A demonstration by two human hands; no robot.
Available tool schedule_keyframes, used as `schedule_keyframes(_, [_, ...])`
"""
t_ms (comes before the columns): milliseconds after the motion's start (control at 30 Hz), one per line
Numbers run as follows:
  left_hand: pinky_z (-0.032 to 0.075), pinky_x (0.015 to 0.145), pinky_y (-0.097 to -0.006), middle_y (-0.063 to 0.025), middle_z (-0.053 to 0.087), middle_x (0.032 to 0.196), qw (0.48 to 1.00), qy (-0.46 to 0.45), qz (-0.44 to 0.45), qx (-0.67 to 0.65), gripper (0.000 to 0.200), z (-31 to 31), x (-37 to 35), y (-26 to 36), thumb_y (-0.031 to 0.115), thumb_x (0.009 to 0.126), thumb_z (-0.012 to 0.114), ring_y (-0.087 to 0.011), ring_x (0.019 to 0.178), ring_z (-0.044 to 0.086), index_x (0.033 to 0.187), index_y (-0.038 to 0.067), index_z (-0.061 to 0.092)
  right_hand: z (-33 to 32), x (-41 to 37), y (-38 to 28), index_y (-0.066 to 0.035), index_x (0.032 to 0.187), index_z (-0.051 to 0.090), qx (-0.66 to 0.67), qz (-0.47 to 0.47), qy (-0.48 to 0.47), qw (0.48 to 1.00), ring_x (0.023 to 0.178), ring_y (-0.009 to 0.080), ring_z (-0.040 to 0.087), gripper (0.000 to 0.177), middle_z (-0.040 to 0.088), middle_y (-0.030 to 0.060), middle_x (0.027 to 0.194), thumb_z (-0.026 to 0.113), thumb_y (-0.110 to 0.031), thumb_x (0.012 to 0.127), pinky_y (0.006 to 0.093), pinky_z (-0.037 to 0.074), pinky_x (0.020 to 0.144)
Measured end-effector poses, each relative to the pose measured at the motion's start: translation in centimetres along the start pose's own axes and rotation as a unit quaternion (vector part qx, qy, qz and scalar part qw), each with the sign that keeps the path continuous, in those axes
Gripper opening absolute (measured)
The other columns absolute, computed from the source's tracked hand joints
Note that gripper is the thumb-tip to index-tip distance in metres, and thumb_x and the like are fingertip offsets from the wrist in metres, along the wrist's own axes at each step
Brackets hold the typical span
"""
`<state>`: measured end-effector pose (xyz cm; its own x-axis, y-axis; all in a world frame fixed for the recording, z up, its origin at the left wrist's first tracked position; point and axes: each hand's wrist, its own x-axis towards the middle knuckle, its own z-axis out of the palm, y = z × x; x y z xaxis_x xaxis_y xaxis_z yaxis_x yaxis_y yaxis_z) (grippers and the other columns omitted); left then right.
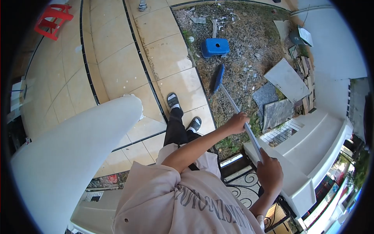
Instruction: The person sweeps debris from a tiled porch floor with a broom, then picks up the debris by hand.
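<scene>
A long-handled broom [233,100] with a blue head slants from the gravel patch down toward my body. My left hand [237,124] is closed around the middle of its pale pole. Farther up the pole, near the top end, my right hand [270,171] is wrapped round it too. The blue head [219,78] lies over the gravel, close to the edge of the tiles. Just beyond the head stands a blue plastic stool [215,47].
My sandalled feet [173,101] are on the beige tiled steps [167,50], left of the gravel [249,46]. Boards and slabs [287,81] lie at right by the white wall [333,58]. A thick white pillar [89,144] rises at left. Farther back stands a red stool [52,20].
</scene>
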<state>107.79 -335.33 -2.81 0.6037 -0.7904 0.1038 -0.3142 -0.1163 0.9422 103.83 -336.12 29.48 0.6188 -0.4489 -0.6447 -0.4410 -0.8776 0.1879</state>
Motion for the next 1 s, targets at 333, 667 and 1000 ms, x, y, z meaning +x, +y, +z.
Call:
schedule_keyframes(333, [0.036, 0.074, -0.0361, -0.0088, 0.051, 0.067, 0.986, 0.111, -0.063, 0.108, 0.031, 0.6, -14.3, -5.6, 0.022, 0.068, 0.078, -0.0284, 0.073, 0.049, 0.062, 0.007, 0.051, 16.0, 4.3, 4.3, -0.010, 0.113, 0.059, 0.144, -0.174, -0.032, 0.974, 0.080, 0.0409, 0.063, 0.034, 0.064, 0.0218, 0.082, 0.050, -0.009, 0.081, 0.0507, 0.050, 0.073])
schedule_keyframes(667, [0.041, 0.074, -0.0422, -0.0108, 0.054, 0.072, 0.986, -0.160, 0.039, -0.018, 0.025, 13.2, -4.4, 2.4, 0.020, 0.072, 0.070, -0.0312, 0.079, 0.054, 0.064, 0.006, 0.050, 13.3, -3.2, 9.7, -0.007, 0.114, 0.059, 0.000, -0.002, -0.019, 1.000, 0.074, 0.0362, 0.065, 0.032, 0.065, 0.0178, 0.076, 0.048, -0.011, 0.084, 0.0461, 0.052, 0.066])
schedule_keyframes(1000, [0.041, 0.068, -0.0448, -0.0070, 0.057, 0.076, 0.982, -0.134, -0.064, 0.116, 0.015, 8.7, -15.4, 7.7, 0.013, 0.069, 0.071, -0.0281, 0.090, 0.054, 0.069, 0.008, 0.057, 17.8, -11.1, 12.8, -0.017, 0.118, 0.061, 0.216, -0.003, -0.021, 0.976, 0.071, 0.0370, 0.063, 0.036, 0.064, 0.0197, 0.072, 0.058, -0.016, 0.082, 0.0470, 0.051, 0.068])
